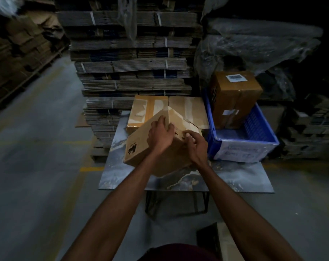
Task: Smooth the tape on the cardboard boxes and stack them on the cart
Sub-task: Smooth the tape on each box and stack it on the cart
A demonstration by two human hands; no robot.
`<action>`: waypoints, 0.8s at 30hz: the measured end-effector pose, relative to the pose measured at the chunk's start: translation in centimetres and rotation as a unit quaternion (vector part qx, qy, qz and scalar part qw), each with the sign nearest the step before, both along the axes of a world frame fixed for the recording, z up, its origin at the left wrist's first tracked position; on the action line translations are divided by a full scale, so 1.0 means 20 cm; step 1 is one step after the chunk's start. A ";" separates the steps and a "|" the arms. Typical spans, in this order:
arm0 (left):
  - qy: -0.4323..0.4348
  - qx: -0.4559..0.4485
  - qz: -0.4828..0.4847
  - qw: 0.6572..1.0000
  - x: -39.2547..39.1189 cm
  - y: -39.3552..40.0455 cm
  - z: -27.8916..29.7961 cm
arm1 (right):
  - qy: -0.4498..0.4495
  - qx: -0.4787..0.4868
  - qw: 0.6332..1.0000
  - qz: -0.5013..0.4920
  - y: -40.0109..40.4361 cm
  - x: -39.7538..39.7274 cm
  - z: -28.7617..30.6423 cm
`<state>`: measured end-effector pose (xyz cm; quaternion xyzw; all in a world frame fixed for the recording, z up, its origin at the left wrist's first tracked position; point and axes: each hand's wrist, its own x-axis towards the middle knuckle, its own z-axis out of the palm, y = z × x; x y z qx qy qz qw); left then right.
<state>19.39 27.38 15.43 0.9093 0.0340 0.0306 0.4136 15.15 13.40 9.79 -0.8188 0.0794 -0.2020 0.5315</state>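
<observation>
Tilted cardboard box [141, 142] between 2 hands

Near edge of marbled table top [235, 178] bare, open to reach. Tilted box [141, 146] fills centre; two taped boxes [141, 112] lie close behind. Blue crate [254, 140] blocks right. Bundled flat cartons [131, 72] wall the far side.
</observation>
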 end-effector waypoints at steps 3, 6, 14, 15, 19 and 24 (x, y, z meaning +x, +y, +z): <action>-0.014 -0.005 0.011 1.000 0.00 0.02 0.00 | 0.238 -0.072 0.967 -0.051 -0.14 0.05 -0.11; -0.049 0.020 0.013 0.998 -0.02 0.02 0.02 | 0.286 0.032 0.958 0.001 -0.20 0.04 -0.09; -0.004 -0.086 -0.010 0.996 0.04 0.15 -0.11 | 0.162 -0.086 0.982 -0.048 -0.18 0.01 0.05; 0.006 -0.095 -0.014 0.995 0.03 0.15 -0.14 | 0.156 -0.111 0.981 -0.041 -0.17 -0.01 0.05; 0.019 -0.042 -0.026 0.999 -0.03 0.16 -0.19 | 0.183 -0.169 0.968 -0.015 -0.17 -0.04 0.05; -0.071 0.259 -0.134 0.954 0.03 0.11 -0.15 | 0.138 -0.337 0.931 0.037 -0.15 0.02 0.11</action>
